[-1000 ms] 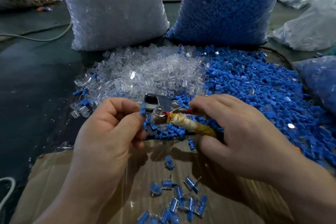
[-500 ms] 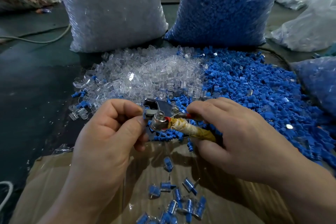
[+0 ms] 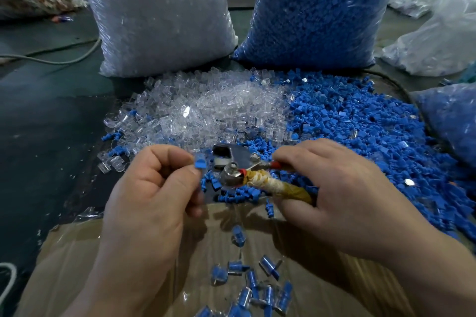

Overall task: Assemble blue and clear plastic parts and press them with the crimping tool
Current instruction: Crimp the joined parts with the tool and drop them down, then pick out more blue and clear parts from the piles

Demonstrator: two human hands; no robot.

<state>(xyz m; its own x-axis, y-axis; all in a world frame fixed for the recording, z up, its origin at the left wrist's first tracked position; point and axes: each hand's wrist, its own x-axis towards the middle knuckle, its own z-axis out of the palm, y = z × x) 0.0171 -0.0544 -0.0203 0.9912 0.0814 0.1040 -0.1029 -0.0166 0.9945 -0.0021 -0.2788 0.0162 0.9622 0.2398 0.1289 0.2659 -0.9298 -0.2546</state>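
My left hand (image 3: 152,188) pinches a small blue plastic part (image 3: 200,163) between thumb and forefinger, just left of the crimping tool's metal jaw. My right hand (image 3: 342,195) grips the crimping tool (image 3: 239,170) by its tape-wrapped handles, with the jaw pointing left. A heap of clear plastic parts (image 3: 206,108) lies behind the hands, and a heap of blue parts (image 3: 360,121) spreads to its right. Several assembled blue-and-clear pieces (image 3: 257,283) lie on the cardboard (image 3: 77,252) below the hands.
Two tall plastic sacks stand at the back, one of clear parts (image 3: 157,13) and one of blue parts (image 3: 316,8). More bags lie at the right (image 3: 438,33) and far left. A cable (image 3: 51,59) runs across the dark surface on the left.
My left hand has pulled the blue part a little left, away from the tool's jaw. The right hand and tool have stayed in place.
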